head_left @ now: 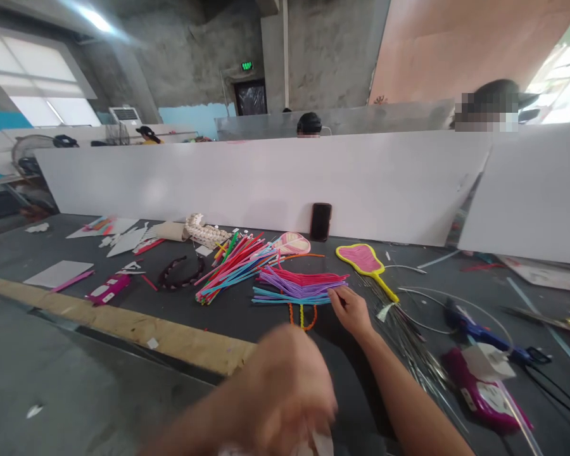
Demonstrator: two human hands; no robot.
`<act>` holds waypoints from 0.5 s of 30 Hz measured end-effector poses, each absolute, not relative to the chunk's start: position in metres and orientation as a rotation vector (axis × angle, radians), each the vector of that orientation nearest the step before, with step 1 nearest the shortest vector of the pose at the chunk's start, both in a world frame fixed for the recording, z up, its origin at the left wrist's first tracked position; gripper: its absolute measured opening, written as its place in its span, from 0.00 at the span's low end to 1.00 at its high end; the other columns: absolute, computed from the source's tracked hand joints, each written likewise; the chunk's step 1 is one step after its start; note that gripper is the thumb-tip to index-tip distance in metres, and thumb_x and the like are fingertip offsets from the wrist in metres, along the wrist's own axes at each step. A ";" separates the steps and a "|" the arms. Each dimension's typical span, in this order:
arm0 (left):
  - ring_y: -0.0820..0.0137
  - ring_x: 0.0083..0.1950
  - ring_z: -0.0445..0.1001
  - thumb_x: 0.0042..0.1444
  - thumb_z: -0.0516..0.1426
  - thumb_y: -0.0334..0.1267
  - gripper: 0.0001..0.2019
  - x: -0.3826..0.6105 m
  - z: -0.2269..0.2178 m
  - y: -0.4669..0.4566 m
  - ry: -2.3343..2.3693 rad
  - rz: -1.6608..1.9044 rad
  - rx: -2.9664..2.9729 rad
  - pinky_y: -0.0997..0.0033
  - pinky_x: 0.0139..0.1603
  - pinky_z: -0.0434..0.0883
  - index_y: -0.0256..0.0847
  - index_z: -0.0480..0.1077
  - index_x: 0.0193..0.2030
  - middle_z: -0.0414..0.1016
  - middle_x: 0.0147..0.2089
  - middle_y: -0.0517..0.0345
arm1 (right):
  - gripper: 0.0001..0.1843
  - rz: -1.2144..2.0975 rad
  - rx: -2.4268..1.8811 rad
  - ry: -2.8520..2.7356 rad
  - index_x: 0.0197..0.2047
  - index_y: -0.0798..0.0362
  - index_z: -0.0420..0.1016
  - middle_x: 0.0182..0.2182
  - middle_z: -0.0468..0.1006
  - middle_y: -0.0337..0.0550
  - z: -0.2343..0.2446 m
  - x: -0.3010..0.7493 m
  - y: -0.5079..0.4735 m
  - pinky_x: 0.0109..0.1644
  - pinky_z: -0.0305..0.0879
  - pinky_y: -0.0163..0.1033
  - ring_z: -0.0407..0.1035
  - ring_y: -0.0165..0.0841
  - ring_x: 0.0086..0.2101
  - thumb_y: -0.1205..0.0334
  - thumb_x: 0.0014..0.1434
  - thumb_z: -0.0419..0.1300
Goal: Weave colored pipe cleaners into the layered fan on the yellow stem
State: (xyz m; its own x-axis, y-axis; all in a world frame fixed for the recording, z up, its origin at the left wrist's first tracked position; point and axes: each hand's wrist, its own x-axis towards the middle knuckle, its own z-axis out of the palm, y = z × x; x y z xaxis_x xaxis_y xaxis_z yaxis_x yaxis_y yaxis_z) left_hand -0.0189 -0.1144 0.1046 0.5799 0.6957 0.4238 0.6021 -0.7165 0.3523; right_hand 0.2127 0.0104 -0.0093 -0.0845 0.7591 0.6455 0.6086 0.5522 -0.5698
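Observation:
My right hand [352,311] is closed at the right end of a fanned bundle of pipe cleaners, its fingertips pinching around the purple pipe cleaners [297,286]. Red pipe cleaners [308,277] lie just behind the purple ones, and blue pipe cleaners [275,297] lie in front. Orange and yellow twisted loops [302,315] stick out below the bundle. My left hand [289,380] is low in the middle, close to the camera and smeared by motion; its fingers cannot be made out. Something pale shows at the bottom edge beneath it.
A larger heap of mixed pipe cleaners [237,266] lies left of the bundle. Behind stand a phone [321,221] and a white partition [247,180]. To the right are a pink-and-yellow paddle shape [361,259], wires [415,348], a blue glue gun [479,329] and a magenta box [484,392].

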 end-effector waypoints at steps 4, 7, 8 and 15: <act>0.63 0.51 0.73 0.63 0.48 0.34 0.11 -0.061 0.097 -0.002 1.820 0.586 2.500 0.60 0.55 0.70 0.42 0.71 0.45 0.76 0.47 0.50 | 0.20 0.216 -1.138 -1.761 0.25 0.51 0.69 0.22 0.70 0.38 -0.008 0.213 0.010 0.32 0.60 0.34 0.65 0.29 0.25 0.52 0.66 0.50; 0.58 0.56 0.71 0.60 0.52 0.31 0.11 -0.095 0.088 0.053 2.024 0.413 2.412 0.60 0.55 0.70 0.38 0.71 0.48 0.74 0.52 0.44 | 0.21 0.237 -1.152 -1.737 0.25 0.51 0.68 0.22 0.70 0.37 -0.008 0.214 0.011 0.32 0.60 0.34 0.65 0.29 0.25 0.51 0.66 0.50; 0.58 0.57 0.70 0.60 0.53 0.31 0.11 -0.103 0.085 0.064 2.073 0.352 2.386 0.60 0.55 0.69 0.39 0.71 0.47 0.74 0.53 0.45 | 0.21 0.239 -1.165 -1.723 0.24 0.51 0.68 0.21 0.70 0.37 -0.009 0.216 0.011 0.32 0.60 0.34 0.64 0.29 0.25 0.51 0.66 0.50; 0.62 0.51 0.73 0.63 0.56 0.41 0.14 -0.133 0.058 0.089 2.234 -0.003 2.161 0.55 0.51 0.73 0.37 0.69 0.53 0.72 0.53 0.48 | 0.25 0.202 -1.333 -1.534 0.21 0.51 0.63 0.18 0.62 0.33 -0.016 0.231 0.019 0.28 0.53 0.34 0.55 0.27 0.22 0.48 0.66 0.49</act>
